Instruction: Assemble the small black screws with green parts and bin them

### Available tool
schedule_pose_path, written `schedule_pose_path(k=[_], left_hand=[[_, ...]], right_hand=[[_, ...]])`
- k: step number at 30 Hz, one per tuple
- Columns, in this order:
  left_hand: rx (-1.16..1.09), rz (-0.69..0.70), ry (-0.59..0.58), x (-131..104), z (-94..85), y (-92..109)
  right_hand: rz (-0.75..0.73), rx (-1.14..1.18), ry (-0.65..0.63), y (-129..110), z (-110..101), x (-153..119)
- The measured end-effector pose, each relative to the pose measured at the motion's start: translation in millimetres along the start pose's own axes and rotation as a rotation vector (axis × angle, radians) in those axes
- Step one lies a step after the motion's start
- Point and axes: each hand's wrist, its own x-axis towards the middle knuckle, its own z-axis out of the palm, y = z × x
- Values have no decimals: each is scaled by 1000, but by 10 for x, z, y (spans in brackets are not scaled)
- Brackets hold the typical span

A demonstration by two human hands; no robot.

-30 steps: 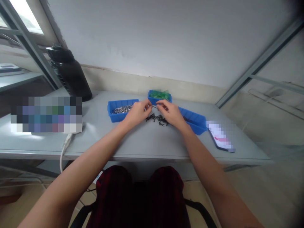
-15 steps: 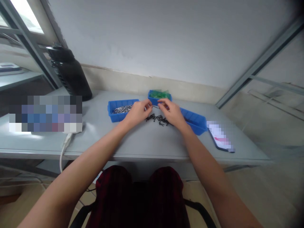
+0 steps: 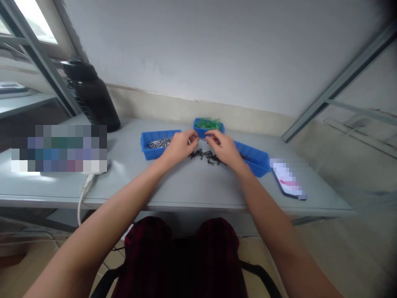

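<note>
Both hands meet over the table, fingertips pinched at the two ends of a thin metal pin (image 3: 202, 139). My left hand (image 3: 183, 144) is closed at its left end, beside a blue bin (image 3: 149, 154) of silver, nail-like pieces (image 3: 159, 143). At the right end, my right hand (image 3: 221, 145) is also closed. Just below the fingers lies a loose pile of small black screws (image 3: 209, 156). A long blue bin (image 3: 259, 162) with dark pieces in it stands to the right, partly hidden by my right hand. Behind the hands is a small blue bin (image 3: 201, 131) with green plastic bags (image 3: 209, 123).
A large black bottle (image 3: 93, 95) stands at the back left, near a blurred-out object (image 3: 62, 149) with a white cable (image 3: 82, 198). A phone (image 3: 287, 180) lies on the table (image 3: 192, 190) at the right. The wall (image 3: 217, 58) rises behind the bins.
Little differs. Both hands stay in nearly the same place, with the thin pin still between the fingertips; the right fingers have shifted very slightly left.
</note>
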Motion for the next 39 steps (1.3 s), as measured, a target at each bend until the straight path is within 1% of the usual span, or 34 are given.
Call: schedule_pose_path(k=[12,20,26,32,35,39], left_hand=[[1,0,3,1,21,-33],[11,10,7,-5,24,-25],[9,-10,3,-8,-1,1],[8,-21,16,-6,-3,14],[-8,-27,8,-1,-4,12],[8,12,-22,4,-14,-1]], right_hand=[[-8,16,-5,-22,-3,-4],[8,28,-72,-45,5,-16],[11,1,-91,-49,0,-19],[-5,-20,-85,-41,-8,-16],[-3,-31,-86,-29,-14,-11],[-6,-45,-83,-5,-20,-7]])
